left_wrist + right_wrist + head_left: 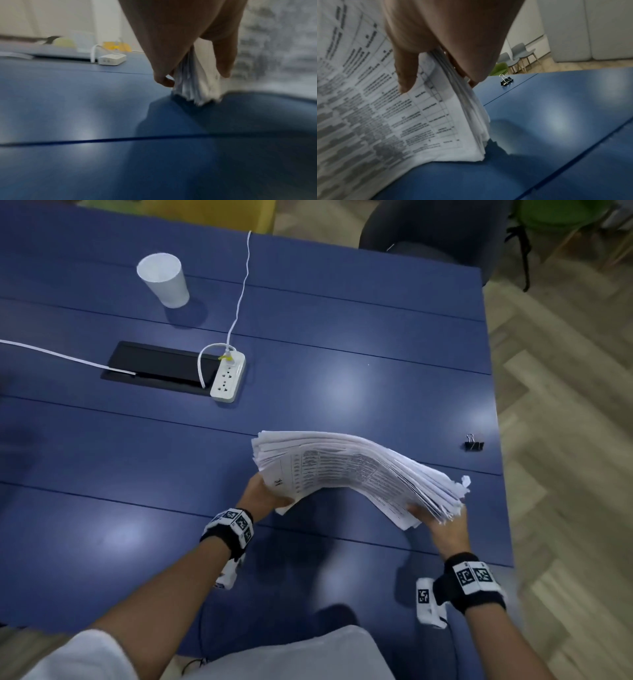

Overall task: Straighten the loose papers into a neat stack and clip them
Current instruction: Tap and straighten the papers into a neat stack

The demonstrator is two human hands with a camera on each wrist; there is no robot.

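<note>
A thick stack of printed papers (349, 474) stands on its long edge on the blue table (308, 371), bowed and fanned at the ends. My left hand (263, 494) grips its left end, thumb on the printed face and fingers behind (197, 75). My right hand (442, 525) grips the right end the same way, its thumb (406, 75) lying on the printed sheet (385, 108). A black binder clip (474, 442) lies on the table to the right of the stack, near the table's right edge (506, 81), untouched.
A white paper cup (164, 280) stands at the back left. A white power strip (227, 376) with white cables lies beside a black cable hatch (154, 368). The table's right edge (500, 440) drops to wooden floor. Chairs stand beyond the far edge.
</note>
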